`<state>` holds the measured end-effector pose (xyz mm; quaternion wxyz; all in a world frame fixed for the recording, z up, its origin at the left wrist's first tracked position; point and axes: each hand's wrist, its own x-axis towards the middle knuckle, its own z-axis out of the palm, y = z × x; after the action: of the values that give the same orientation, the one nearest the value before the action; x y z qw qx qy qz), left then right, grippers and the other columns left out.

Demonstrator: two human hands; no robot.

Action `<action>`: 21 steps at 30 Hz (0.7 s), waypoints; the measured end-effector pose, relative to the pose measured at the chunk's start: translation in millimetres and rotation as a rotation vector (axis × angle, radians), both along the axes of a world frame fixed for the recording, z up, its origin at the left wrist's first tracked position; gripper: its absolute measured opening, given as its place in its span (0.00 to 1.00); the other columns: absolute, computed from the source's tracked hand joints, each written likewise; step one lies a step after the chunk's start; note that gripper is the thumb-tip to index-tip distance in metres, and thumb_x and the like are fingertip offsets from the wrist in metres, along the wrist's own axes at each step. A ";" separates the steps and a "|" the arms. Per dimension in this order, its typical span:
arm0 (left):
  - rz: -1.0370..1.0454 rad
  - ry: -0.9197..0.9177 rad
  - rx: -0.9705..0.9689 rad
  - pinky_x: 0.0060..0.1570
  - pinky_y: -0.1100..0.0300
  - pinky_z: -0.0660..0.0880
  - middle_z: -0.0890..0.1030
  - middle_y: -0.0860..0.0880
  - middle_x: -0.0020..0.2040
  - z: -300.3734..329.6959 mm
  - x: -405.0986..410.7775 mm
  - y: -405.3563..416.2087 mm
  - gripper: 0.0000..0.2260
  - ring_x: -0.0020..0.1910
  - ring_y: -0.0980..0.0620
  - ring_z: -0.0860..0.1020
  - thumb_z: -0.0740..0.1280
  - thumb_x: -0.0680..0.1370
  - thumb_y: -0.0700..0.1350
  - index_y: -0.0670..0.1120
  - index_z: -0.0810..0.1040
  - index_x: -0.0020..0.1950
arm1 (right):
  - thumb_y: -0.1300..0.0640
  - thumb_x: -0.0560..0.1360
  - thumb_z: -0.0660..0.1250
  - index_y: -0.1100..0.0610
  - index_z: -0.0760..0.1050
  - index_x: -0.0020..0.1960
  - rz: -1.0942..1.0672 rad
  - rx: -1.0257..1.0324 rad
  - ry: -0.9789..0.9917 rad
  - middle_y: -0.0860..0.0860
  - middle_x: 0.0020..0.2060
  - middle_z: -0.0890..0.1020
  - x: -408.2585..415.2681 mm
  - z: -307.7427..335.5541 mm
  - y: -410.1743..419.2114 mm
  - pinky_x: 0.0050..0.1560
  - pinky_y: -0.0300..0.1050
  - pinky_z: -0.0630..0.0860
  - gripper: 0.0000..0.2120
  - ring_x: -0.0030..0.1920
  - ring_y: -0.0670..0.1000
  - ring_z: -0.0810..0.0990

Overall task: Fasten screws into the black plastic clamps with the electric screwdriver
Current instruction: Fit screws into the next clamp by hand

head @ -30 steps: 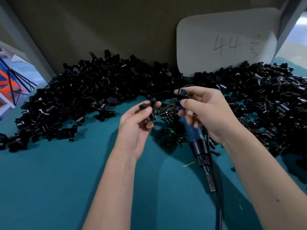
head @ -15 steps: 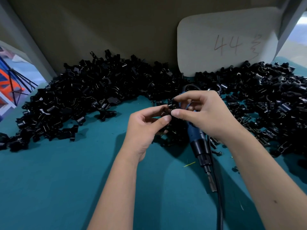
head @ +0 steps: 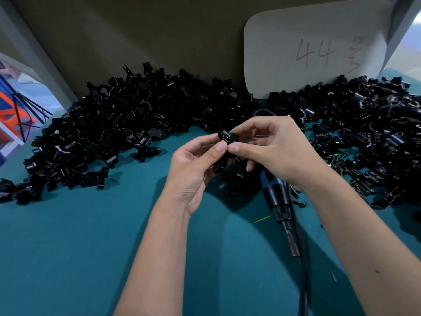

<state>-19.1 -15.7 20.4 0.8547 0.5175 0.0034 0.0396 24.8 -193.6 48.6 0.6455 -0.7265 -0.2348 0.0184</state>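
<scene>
A small black plastic clamp (head: 227, 136) is held above the teal table between both hands. My left hand (head: 198, 165) pinches it with thumb and fingertips from the left. My right hand (head: 271, 149) pinches it from the right, thumb tip meeting the left thumb. The electric screwdriver (head: 274, 197), blue and black, hangs under my right palm with its bit (head: 292, 245) pointing down toward me. Whether a screw sits in the clamp is hidden by the fingers.
Large heaps of black clamps lie at the left (head: 109, 133) and right (head: 369, 142) along the back wall. Loose screws (head: 241, 179) lie under my hands. A white card marked 44 (head: 314, 49) leans on the wall. The screwdriver's black cable (head: 304, 281) runs toward me over the teal table (head: 68, 258).
My hands were apart, each with a small black part; they have come together and now both pinch one clamp. The screwdriver has stayed under my right hand.
</scene>
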 end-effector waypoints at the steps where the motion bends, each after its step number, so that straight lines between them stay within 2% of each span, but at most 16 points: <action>1: 0.020 0.013 0.006 0.54 0.55 0.82 0.87 0.43 0.50 0.3 0.2 -0.1 0.10 0.47 0.47 0.85 0.77 0.67 0.42 0.46 0.88 0.48 | 0.63 0.72 0.79 0.61 0.84 0.51 0.000 0.002 0.008 0.57 0.41 0.86 -0.3 -0.5 1.7 0.31 0.38 0.78 0.09 0.30 0.47 0.82; 5: 0.028 0.034 0.008 0.45 0.60 0.82 0.87 0.45 0.47 2.9 -0.4 2.6 0.08 0.43 0.52 0.85 0.75 0.70 0.43 0.45 0.87 0.49 | 0.64 0.73 0.79 0.56 0.85 0.53 0.071 -0.015 0.072 0.54 0.45 0.88 -2.1 -1.7 3.8 0.36 0.42 0.82 0.10 0.42 0.55 0.88; 8: 0.082 0.062 -0.010 0.42 0.63 0.81 0.87 0.47 0.45 4.9 -0.1 3.6 0.06 0.41 0.53 0.85 0.75 0.71 0.44 0.47 0.88 0.47 | 0.64 0.74 0.79 0.52 0.84 0.58 0.038 -0.063 0.045 0.53 0.45 0.87 -1.6 -2.3 6.0 0.37 0.47 0.84 0.16 0.41 0.54 0.87; 9: 0.136 0.084 -0.037 0.41 0.64 0.81 0.87 0.46 0.45 5.2 0.7 4.8 0.05 0.39 0.53 0.85 0.75 0.72 0.44 0.47 0.88 0.46 | 0.62 0.74 0.79 0.51 0.82 0.62 -0.011 -0.164 -0.019 0.51 0.44 0.86 -0.6 -3.4 5.7 0.38 0.47 0.85 0.19 0.40 0.52 0.87; 11: 0.271 0.125 -0.113 0.40 0.64 0.81 0.87 0.45 0.44 4.7 3.4 10.8 0.06 0.39 0.51 0.85 0.76 0.74 0.44 0.44 0.86 0.49 | 0.60 0.74 0.79 0.49 0.81 0.65 -0.071 -0.550 -0.253 0.45 0.47 0.84 1.1 -3.7 3.9 0.48 0.46 0.84 0.22 0.43 0.47 0.84; 13: 0.398 0.148 -0.174 0.42 0.63 0.82 0.87 0.44 0.45 3.4 4.9 20.5 0.08 0.39 0.49 0.85 0.76 0.76 0.43 0.41 0.84 0.52 | 0.59 0.76 0.77 0.48 0.81 0.66 0.014 -0.884 -0.423 0.45 0.55 0.84 -1.7 -1.9 6.6 0.62 0.48 0.79 0.19 0.55 0.47 0.81; 14: 0.446 0.150 -0.198 0.43 0.62 0.83 0.87 0.44 0.45 3.0 4.8 25.0 0.07 0.40 0.49 0.85 0.76 0.77 0.42 0.40 0.84 0.52 | 0.60 0.78 0.75 0.48 0.81 0.66 0.079 -0.969 -0.446 0.46 0.58 0.82 -3.7 -2.2 9.2 0.65 0.50 0.76 0.18 0.61 0.49 0.77; 15: 0.483 0.151 -0.224 0.43 0.62 0.82 0.87 0.43 0.45 2.8 4.5 28.5 0.07 0.40 0.48 0.85 0.76 0.77 0.42 0.40 0.84 0.52 | 0.60 0.79 0.72 0.47 0.80 0.67 0.128 -1.025 -0.455 0.46 0.61 0.81 -5.7 -3.8 12.8 0.66 0.52 0.74 0.19 0.64 0.51 0.74; 18: 0.553 0.169 -0.323 0.41 0.63 0.81 0.87 0.43 0.42 3.8 3.8 33.4 0.06 0.39 0.48 0.85 0.77 0.76 0.41 0.40 0.84 0.47 | 0.60 0.80 0.70 0.46 0.79 0.69 0.219 -1.114 -0.475 0.44 0.65 0.76 -11.2 -10.6 23.3 0.64 0.53 0.74 0.19 0.65 0.52 0.68; 21: 0.585 0.183 -0.397 0.40 0.62 0.81 0.86 0.44 0.40 4.3 4.5 32.3 0.06 0.38 0.47 0.85 0.77 0.76 0.41 0.40 0.83 0.47 | 0.56 0.80 0.72 0.45 0.82 0.66 0.196 -1.084 -0.462 0.43 0.63 0.76 -13.8 -13.3 26.4 0.62 0.50 0.73 0.16 0.63 0.48 0.67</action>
<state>-14.6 16.6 24.7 0.8871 0.3202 0.2356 0.2346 10.9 -167.2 35.3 0.1100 -0.9126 -0.3922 0.0366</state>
